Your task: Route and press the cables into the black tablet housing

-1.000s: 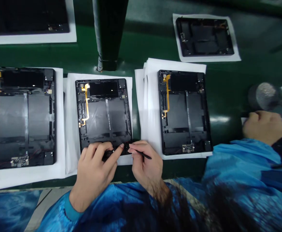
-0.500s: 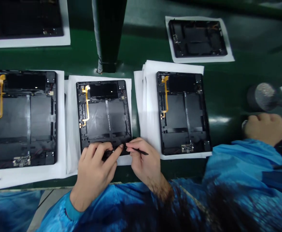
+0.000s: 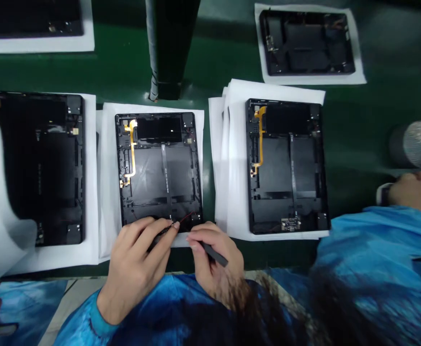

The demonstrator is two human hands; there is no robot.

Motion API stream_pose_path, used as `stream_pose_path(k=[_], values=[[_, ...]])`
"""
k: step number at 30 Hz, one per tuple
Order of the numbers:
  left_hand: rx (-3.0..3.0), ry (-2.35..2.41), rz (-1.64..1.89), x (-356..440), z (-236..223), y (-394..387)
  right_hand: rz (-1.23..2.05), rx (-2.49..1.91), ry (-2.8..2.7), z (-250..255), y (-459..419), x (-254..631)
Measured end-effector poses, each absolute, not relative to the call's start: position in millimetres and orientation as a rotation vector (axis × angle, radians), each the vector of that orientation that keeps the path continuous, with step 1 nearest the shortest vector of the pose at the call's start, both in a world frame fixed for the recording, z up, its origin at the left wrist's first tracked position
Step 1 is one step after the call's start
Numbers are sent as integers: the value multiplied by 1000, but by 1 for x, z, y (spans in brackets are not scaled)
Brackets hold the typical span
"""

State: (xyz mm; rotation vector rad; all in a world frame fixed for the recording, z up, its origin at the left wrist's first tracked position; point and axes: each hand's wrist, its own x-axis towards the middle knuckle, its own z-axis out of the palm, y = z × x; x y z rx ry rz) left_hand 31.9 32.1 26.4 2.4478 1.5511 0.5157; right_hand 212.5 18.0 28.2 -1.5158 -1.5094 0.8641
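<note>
An opened tablet housing (image 3: 149, 178) lies in front of me on white foam sheets, with an orange flex cable (image 3: 134, 154) on its left side. At its near edge, my left hand (image 3: 138, 259) pinches a small circuit board (image 3: 164, 229), mostly covered by the fingers. A thin red wire (image 3: 187, 216) runs across the housing nearby. My right hand (image 3: 217, 262) is closed on a slim black tool (image 3: 216, 254), whose working tip is hidden. Its fingertips are just right of my left thumb and index finger, beside the housing's near edge.
Similar housings lie to the left (image 3: 59, 178), right (image 3: 288, 168) and far right (image 3: 307, 43). A dark post (image 3: 172, 53) stands behind. White sheeting (image 3: 1, 211) hangs over the left housing. At right are a co-worker's hand (image 3: 414, 192) and a mesh-fronted round object (image 3: 419, 144).
My right hand has drawn slightly down and turned the black tool. A white sheet has come over the left housing. The view has shifted a little.
</note>
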Motion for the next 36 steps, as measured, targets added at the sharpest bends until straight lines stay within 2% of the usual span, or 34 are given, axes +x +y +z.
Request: stream_pose_path(k=[9,17,30,36], values=[[2493,1494,604,30,19,28,826,-1533,-1549,24,19,211],[2543,1534,510,32,20,29,808,-1540,-1566,22,21,208],[2472,1473,640,28,13,28,762,-1571,-1589,19,20,208],[2542,1549,565,31,14,26,738,-1578,-1605,17,21,207]])
